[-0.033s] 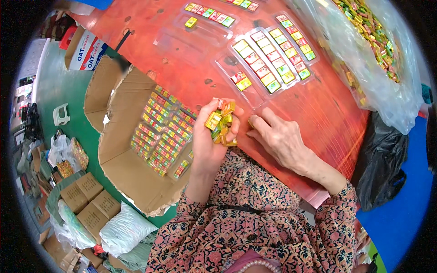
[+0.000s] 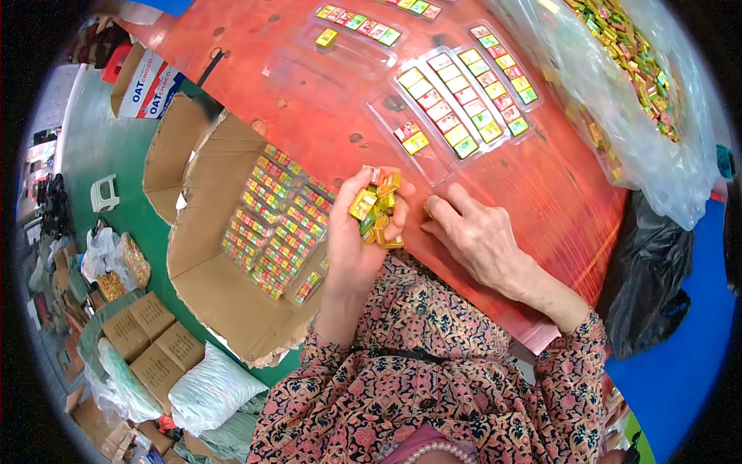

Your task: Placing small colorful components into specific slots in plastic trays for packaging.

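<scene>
My left hand (image 2: pixel 349 220) is closed around a handful of small wrapped blocks (image 2: pixel 377 209), mostly yellow and orange. Just to its right, over the table's near edge, my right hand (image 2: pixel 473 232) has its thumb and fingers pinched together. A bit of yellow shows at those fingertips, too small to name. Beyond the hands lies a clear plastic tray (image 2: pixel 373 108) with long slots. Some of its slots hold rows of red, yellow, green and white blocks (image 2: pixel 437 112); the nearest left slot holds only a short row (image 2: pixel 410 138).
A red table (image 2: pixel 309 116) bears more trays at the far side. At the right stands a big clear bag (image 2: pixel 680 174) of loose blocks, above a black bag (image 2: pixel 645 271). To the left, an open carton (image 2: pixel 209 271) contains filled trays (image 2: pixel 274 224). Boxes (image 2: pixel 166 348) and sacks (image 2: pixel 212 390) crowd the floor.
</scene>
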Demonstrator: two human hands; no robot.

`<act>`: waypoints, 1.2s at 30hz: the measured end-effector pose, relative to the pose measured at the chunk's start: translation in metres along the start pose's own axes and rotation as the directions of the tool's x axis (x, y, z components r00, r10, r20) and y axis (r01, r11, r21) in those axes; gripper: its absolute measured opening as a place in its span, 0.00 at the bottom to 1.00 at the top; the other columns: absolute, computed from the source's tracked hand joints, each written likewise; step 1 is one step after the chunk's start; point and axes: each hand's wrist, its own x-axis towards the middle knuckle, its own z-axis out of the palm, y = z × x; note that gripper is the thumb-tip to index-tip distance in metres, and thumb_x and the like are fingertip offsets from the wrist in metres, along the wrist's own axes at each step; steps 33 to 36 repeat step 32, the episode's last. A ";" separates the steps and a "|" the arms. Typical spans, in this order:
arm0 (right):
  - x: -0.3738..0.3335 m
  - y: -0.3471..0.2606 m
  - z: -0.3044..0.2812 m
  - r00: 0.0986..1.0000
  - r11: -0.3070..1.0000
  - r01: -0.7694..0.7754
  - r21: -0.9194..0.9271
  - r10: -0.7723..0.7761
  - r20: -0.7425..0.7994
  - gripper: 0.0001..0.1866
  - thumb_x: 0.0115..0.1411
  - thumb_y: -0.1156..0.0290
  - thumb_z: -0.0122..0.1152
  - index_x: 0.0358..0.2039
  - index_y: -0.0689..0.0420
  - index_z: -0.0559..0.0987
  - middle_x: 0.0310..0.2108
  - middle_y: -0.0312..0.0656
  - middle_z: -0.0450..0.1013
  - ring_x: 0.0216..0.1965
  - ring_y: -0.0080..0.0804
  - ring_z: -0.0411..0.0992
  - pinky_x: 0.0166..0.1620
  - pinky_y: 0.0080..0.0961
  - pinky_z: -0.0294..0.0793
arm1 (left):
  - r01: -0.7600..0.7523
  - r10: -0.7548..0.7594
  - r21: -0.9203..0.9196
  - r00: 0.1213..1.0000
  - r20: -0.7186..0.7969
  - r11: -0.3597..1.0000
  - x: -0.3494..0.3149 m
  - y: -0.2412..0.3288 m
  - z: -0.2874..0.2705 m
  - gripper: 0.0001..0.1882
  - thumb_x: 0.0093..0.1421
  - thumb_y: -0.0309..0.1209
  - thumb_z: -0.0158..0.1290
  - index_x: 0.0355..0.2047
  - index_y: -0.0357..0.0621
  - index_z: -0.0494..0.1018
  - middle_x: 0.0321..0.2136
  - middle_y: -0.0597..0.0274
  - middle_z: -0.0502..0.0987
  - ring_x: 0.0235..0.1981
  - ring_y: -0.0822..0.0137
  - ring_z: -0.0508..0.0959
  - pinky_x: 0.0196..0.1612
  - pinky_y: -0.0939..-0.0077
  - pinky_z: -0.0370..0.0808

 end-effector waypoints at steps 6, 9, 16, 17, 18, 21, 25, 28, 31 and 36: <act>-0.006 -0.002 -0.013 0.997 0.995 -0.050 -0.086 0.055 0.053 0.11 0.49 0.69 0.61 0.31 0.55 0.70 0.26 0.40 0.63 0.22 0.39 0.69 0.19 0.32 0.68 | 0.066 -0.063 -0.072 0.997 0.038 0.995 -0.003 0.008 -0.003 0.17 0.62 0.39 0.40 0.35 0.37 0.71 0.26 0.51 0.75 0.16 0.68 0.70 0.15 0.82 0.63; 0.007 -0.011 -0.033 0.999 0.999 -0.040 0.016 0.040 -0.002 0.12 0.49 0.69 0.62 0.33 0.56 0.71 0.25 0.41 0.64 0.21 0.40 0.69 0.21 0.32 0.69 | 0.083 -0.082 -0.086 0.997 0.014 0.993 -0.003 0.010 -0.002 0.17 0.62 0.39 0.39 0.35 0.36 0.71 0.26 0.50 0.75 0.15 0.69 0.69 0.14 0.82 0.63; 0.042 -0.041 -0.024 0.982 0.974 0.121 0.189 -0.090 -0.168 0.17 0.46 0.65 0.65 0.35 0.58 0.73 0.27 0.40 0.66 0.23 0.35 0.70 0.23 0.28 0.69 | -0.060 0.044 -0.074 0.979 -0.200 0.995 -0.008 -0.006 0.020 0.14 0.62 0.35 0.40 0.35 0.38 0.70 0.30 0.58 0.74 0.29 0.70 0.74 0.34 0.78 0.72; 0.042 -0.044 -0.020 0.981 0.974 0.125 0.189 -0.093 -0.169 0.17 0.46 0.65 0.65 0.35 0.58 0.73 0.27 0.40 0.66 0.23 0.35 0.70 0.23 0.28 0.69 | -0.109 0.101 -0.046 0.983 -0.153 0.993 -0.011 -0.009 0.017 0.13 0.62 0.35 0.40 0.36 0.39 0.70 0.32 0.60 0.74 0.33 0.70 0.74 0.38 0.76 0.71; 0.041 -0.046 -0.018 0.986 0.974 0.098 0.206 -0.068 -0.150 0.17 0.46 0.65 0.65 0.35 0.58 0.73 0.27 0.41 0.66 0.24 0.35 0.70 0.23 0.27 0.69 | -0.158 0.155 -0.020 0.983 -0.103 0.987 -0.012 -0.012 0.015 0.12 0.62 0.34 0.41 0.36 0.40 0.69 0.33 0.62 0.73 0.36 0.70 0.74 0.43 0.75 0.71; 0.041 -0.042 -0.023 0.993 0.951 0.067 0.303 -0.034 -0.112 0.16 0.45 0.66 0.65 0.34 0.59 0.73 0.27 0.41 0.66 0.23 0.33 0.69 0.23 0.26 0.68 | -0.128 0.118 -0.117 0.989 -0.089 0.985 -0.012 -0.017 0.009 0.12 0.62 0.35 0.40 0.37 0.41 0.69 0.34 0.62 0.73 0.35 0.70 0.74 0.38 0.76 0.72; 0.052 -0.026 -0.033 0.986 0.833 0.024 0.553 0.072 -0.151 0.15 0.44 0.69 0.66 0.30 0.61 0.73 0.25 0.39 0.67 0.23 0.26 0.68 0.24 0.24 0.67 | -0.079 0.061 -0.067 0.969 -0.240 0.995 -0.006 -0.008 0.021 0.13 0.62 0.36 0.41 0.35 0.40 0.70 0.30 0.59 0.75 0.27 0.70 0.74 0.27 0.79 0.71; 0.080 -0.013 -0.039 0.936 0.884 -0.057 0.465 0.209 -0.282 0.15 0.41 0.71 0.69 0.28 0.62 0.74 0.23 0.39 0.68 0.24 0.27 0.68 0.26 0.24 0.68 | 0.017 -0.017 -0.010 0.999 0.027 1.000 -0.004 0.010 -0.002 0.15 0.61 0.38 0.41 0.35 0.39 0.71 0.26 0.55 0.75 0.20 0.70 0.72 0.19 0.83 0.67; 0.097 0.010 -0.026 0.952 0.952 -0.108 0.288 0.183 -0.245 0.17 0.40 0.68 0.70 0.28 0.61 0.74 0.25 0.41 0.70 0.25 0.31 0.69 0.28 0.26 0.69 | 0.030 -0.031 -0.016 0.999 -0.012 0.999 -0.004 0.011 -0.001 0.15 0.61 0.38 0.40 0.35 0.39 0.71 0.27 0.53 0.75 0.18 0.70 0.72 0.17 0.83 0.65; 0.100 0.011 -0.021 0.956 0.956 -0.140 0.259 0.198 -0.217 0.17 0.41 0.64 0.70 0.28 0.60 0.75 0.26 0.41 0.71 0.26 0.34 0.70 0.30 0.28 0.70 | 0.037 -0.037 -0.016 0.999 -0.034 0.999 -0.004 0.011 0.001 0.16 0.61 0.39 0.40 0.35 0.39 0.71 0.27 0.53 0.75 0.17 0.70 0.71 0.16 0.83 0.64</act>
